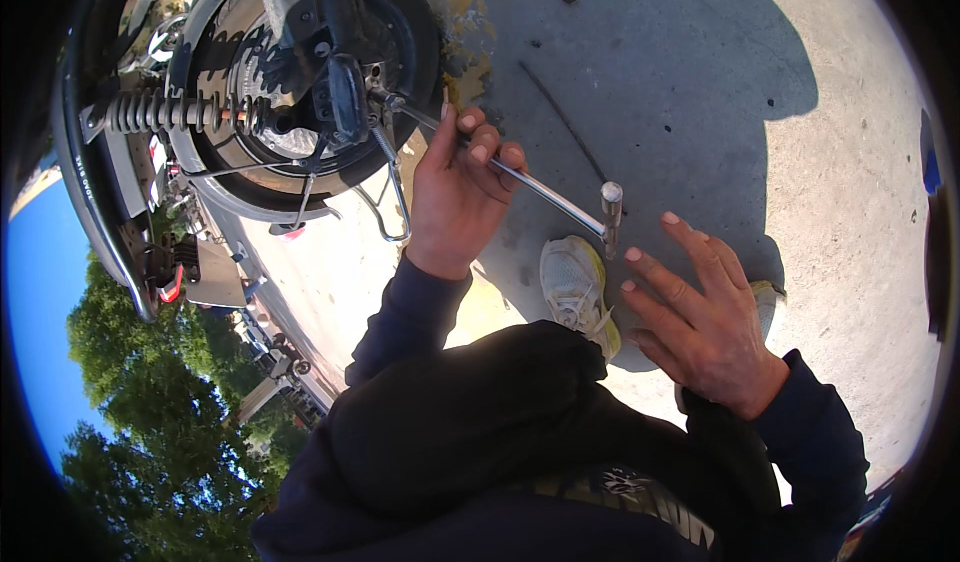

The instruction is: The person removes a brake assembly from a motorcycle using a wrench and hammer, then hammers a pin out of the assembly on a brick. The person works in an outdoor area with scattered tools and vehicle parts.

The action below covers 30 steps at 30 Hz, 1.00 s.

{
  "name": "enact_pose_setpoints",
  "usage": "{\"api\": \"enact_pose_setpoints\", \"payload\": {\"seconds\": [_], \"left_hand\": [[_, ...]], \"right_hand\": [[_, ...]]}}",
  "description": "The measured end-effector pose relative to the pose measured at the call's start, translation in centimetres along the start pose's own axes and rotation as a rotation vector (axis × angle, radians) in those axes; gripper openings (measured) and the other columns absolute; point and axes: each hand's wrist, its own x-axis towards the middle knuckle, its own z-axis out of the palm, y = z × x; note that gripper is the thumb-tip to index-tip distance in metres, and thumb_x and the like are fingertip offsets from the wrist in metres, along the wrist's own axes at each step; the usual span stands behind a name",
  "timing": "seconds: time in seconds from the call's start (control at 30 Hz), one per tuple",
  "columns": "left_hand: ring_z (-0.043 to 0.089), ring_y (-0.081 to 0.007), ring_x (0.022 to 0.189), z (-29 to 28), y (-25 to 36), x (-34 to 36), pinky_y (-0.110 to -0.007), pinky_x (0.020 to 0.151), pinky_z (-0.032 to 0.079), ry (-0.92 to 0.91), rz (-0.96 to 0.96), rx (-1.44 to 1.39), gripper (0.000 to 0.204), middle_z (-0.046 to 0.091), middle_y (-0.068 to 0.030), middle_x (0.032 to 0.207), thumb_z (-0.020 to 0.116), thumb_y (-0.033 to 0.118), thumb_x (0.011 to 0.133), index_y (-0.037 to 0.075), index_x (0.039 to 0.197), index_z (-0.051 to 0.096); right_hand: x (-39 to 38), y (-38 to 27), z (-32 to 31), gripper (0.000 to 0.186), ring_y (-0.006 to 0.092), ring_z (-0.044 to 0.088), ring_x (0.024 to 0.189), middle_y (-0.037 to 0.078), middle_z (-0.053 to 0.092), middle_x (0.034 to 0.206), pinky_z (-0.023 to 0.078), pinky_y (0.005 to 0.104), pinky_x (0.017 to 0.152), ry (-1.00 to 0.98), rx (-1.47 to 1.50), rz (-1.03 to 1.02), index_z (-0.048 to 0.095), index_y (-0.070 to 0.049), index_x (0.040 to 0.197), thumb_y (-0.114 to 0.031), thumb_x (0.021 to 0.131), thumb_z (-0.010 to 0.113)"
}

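Grey concrete ground [690,92], partly shadowed; black-tyred motorcycle wheel [412,47] cut off at top. Silver metal T-handled wrench [550,196] right of wheel, gripped by left hand [456,200]; far end, near wheel, hard to make out. Right hand [705,317] farther right, fingers spread.

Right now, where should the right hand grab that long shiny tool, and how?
Probably by the short crossbar on the end of the long shiny tool, coming from the right. It sits across the shaft like a handle, and the open right hand is just beside it. The left hand holds the shaft farther along.
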Motion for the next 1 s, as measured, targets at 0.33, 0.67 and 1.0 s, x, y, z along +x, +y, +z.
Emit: {"api": "enact_pose_setpoints", "payload": {"seconds": [0.33,0.67,1.0], "left_hand": [[0.065,-0.0210,0.086,-0.3,-1.1,0.6,-0.040,0.088,0.053,-0.094,0.055,0.016,0.033,0.057,0.0006,0.075,0.036,0.037,0.112,0.013,0.097,0.053],[0.068,-0.0264,0.090,1.0,0.1,-0.1,-0.039,0.086,0.057,-0.096,0.024,-0.055,0.034,0.064,-0.0033,0.081,0.036,0.036,0.112,0.012,0.096,0.054],[0.067,-0.0260,0.091,-0.3,-1.6,0.0,-0.038,0.084,0.056,0.009,0.022,0.061,0.031,0.064,-0.0037,0.084,0.036,0.034,0.112,0.013,0.097,0.054]], "right_hand": [[6.3,-1.4,0.8,0.042,0.0218,0.069,0.064,0.023,0.069,0.109,0.053,0.0265,0.054,0.132,0.972,0.431,0.055,0.007,0.111,-0.033,0.100,0.061],[0.9,0.4,0.0,0.030,0.0338,0.061,0.120,0.020,0.064,0.128,0.047,0.0427,0.105,-0.041,0.379,0.100,0.069,-0.005,0.121,-0.022,0.100,0.056],[7.9,-1.1,1.5,0.028,0.0218,0.068,0.094,0.020,0.066,0.121,0.051,0.0369,0.094,0.076,-0.052,-0.150,0.064,-0.002,0.121,-0.018,0.099,0.057]]}}
